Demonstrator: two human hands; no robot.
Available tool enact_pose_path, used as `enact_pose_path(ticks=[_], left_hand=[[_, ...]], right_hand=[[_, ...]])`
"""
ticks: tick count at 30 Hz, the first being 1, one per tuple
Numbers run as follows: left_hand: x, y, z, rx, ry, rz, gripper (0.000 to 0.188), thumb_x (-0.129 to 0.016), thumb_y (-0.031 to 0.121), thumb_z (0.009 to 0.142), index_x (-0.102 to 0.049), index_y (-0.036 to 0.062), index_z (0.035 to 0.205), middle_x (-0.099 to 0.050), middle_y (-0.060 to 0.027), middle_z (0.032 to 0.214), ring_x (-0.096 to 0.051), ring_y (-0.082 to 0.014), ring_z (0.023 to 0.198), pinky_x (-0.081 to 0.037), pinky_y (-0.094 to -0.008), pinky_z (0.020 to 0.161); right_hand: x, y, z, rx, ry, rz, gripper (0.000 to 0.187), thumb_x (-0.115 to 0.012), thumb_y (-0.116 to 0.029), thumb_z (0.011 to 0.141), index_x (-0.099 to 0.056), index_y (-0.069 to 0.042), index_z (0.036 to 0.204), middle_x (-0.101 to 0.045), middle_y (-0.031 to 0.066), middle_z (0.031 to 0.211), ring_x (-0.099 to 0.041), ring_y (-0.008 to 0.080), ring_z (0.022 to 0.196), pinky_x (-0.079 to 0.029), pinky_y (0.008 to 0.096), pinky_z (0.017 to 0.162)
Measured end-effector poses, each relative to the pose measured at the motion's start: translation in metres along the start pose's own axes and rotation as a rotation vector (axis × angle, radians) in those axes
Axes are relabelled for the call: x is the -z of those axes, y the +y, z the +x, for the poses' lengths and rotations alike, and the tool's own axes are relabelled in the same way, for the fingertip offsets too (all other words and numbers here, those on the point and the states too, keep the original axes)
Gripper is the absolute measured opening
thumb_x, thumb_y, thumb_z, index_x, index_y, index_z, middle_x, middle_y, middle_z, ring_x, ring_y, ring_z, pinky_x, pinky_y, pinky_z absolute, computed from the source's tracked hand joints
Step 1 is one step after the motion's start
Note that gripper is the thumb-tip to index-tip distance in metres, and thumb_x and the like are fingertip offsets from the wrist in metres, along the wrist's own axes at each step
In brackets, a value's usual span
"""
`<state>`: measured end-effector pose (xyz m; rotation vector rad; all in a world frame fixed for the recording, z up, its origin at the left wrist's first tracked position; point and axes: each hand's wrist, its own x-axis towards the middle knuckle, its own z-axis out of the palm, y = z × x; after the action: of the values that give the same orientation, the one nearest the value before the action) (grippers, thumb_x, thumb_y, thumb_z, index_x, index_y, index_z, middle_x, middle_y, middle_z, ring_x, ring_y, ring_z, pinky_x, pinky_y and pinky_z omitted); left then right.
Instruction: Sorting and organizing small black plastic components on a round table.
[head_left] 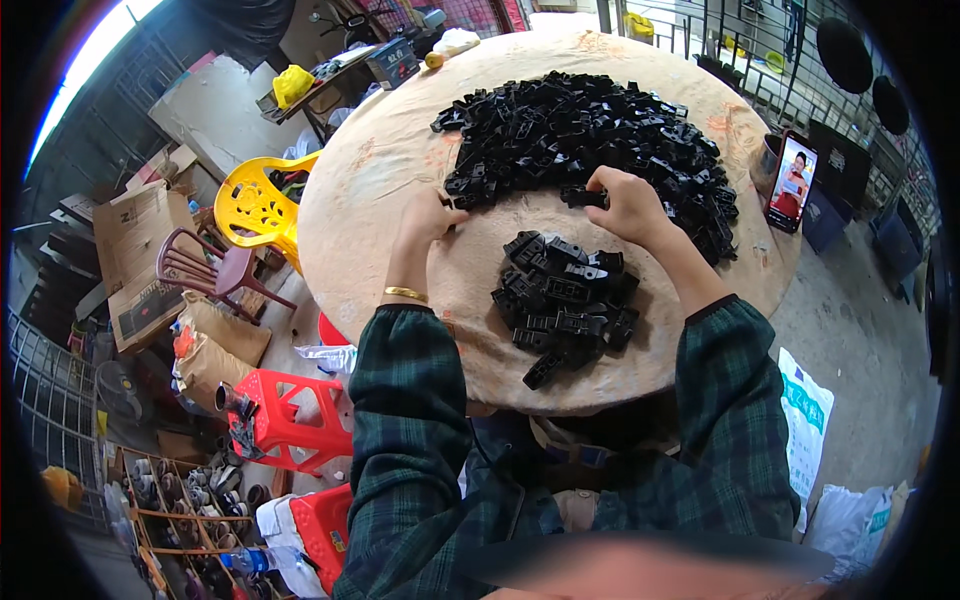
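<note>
My right hand (632,208) pinches a black plastic part (578,197) between thumb and fingers, just in front of a big heap of black plastic parts (590,130). My left hand (432,216), with a gold bangle at the wrist, is closed by the heap's left end. Small dark bits show at its fingertips, too small to name. Between my forearms lies a smaller pile of similar black parts (565,300), some with a shiny face. Both piles rest on a round table (375,240) covered with a beige patterned cloth.
A phone (791,182) with a lit screen stands upright at the table's right edge, against a round container. To the left are a yellow chair (258,205), a brown chair (215,265) and a red stool (290,415). White sacks (805,410) stand on the floor to the right.
</note>
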<state>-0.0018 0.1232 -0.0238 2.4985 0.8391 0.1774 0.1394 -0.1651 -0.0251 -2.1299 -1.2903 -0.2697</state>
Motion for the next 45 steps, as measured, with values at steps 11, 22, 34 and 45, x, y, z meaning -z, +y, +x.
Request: enact_pose_path(ticks=[11, 22, 34, 45], left_hand=[[-0.017, 0.076, -0.05, -0.588, 0.154, -0.225, 0.034, -0.061, 0.004, 0.073, -0.056, -0.0026, 0.106, -0.064, -0.0116, 0.091, -0.061, -0.0161, 0.083, -0.05, -0.0294, 0.072], [-0.04, 0.104, -0.059, -0.437, -0.287, -1.391, 0.025, -0.059, 0.014, 0.09, -0.058, -0.0032, 0.107, -0.063, -0.0031, 0.089, -0.06, -0.0117, 0.083, -0.049, -0.0237, 0.077], [-0.036, 0.088, -0.05, -0.21, -0.497, -1.283, 0.029, -0.055, 0.028, 0.092, -0.063, 0.0007, 0.1, -0.065, -0.0067, 0.083, -0.062, -0.0144, 0.064, -0.05, -0.0224, 0.054], [-0.025, 0.103, -0.072, -0.286, -0.514, -1.105, 0.035, -0.06, 0.023, 0.089, -0.057, -0.0028, 0.112, -0.065, -0.0082, 0.095, -0.065, -0.0147, 0.083, -0.053, -0.0248, 0.074]], right_hand=[[0.0, -0.021, -0.001, 0.001, 0.036, 0.669, 0.024, -0.066, -0.001, 0.081, -0.061, 0.001, 0.104, -0.065, 0.005, 0.089, -0.061, 0.0082, 0.08, -0.051, 0.023, 0.07], [0.002, -0.027, -0.003, 0.002, 0.1, 0.794, 0.022, -0.067, -0.007, 0.082, -0.062, -0.001, 0.103, -0.065, 0.0082, 0.09, -0.061, 0.0119, 0.079, -0.052, 0.0256, 0.07], [0.014, -0.04, -0.006, 0.543, 0.268, 0.079, 0.027, -0.067, -0.005, 0.073, -0.062, -0.006, 0.1, -0.061, 0.0055, 0.094, -0.059, 0.0241, 0.087, -0.051, 0.032, 0.072], [0.009, -0.041, -0.007, 0.569, 0.297, -0.191, 0.023, -0.064, -0.005, 0.073, -0.062, -0.004, 0.096, -0.06, 0.0054, 0.09, -0.058, 0.0219, 0.081, -0.05, 0.0305, 0.067]])
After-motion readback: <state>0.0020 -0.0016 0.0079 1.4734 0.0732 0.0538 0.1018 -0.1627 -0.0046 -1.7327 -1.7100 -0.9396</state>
